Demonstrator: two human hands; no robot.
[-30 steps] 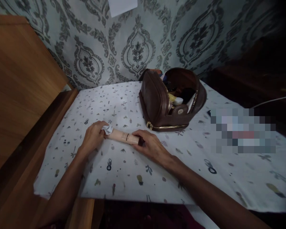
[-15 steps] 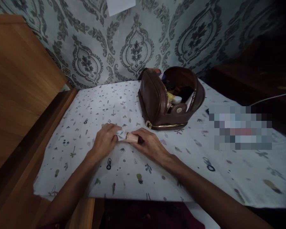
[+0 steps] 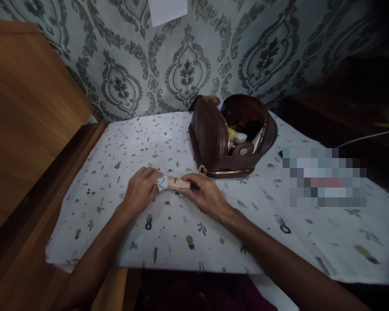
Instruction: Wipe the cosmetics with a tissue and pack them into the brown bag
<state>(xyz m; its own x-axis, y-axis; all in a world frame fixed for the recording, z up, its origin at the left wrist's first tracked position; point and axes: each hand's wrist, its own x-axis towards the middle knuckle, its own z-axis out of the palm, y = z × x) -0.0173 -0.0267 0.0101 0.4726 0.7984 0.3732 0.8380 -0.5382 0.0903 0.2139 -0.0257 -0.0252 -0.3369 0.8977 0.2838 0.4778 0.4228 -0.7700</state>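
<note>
Left grip (image 3: 141,190) pinching tissue (image 3: 162,183) | right grip (image 3: 205,196) clasping tube (image 3: 179,183) | tissue slid rightward

The left hand (image 3: 141,190), with its small white crumpled cloth (image 3: 162,183), is now drawn along the peach cosmetic tube (image 3: 179,184), close to the right hand (image 3: 205,196).

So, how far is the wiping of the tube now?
Done: the brown pouch stands unzipped and the peach tube lies out on the patterned cloth. In hand: the left hand presses a white wipe on the tube; the right hand steadies it. Left: the tube is not in the pouch.
</note>
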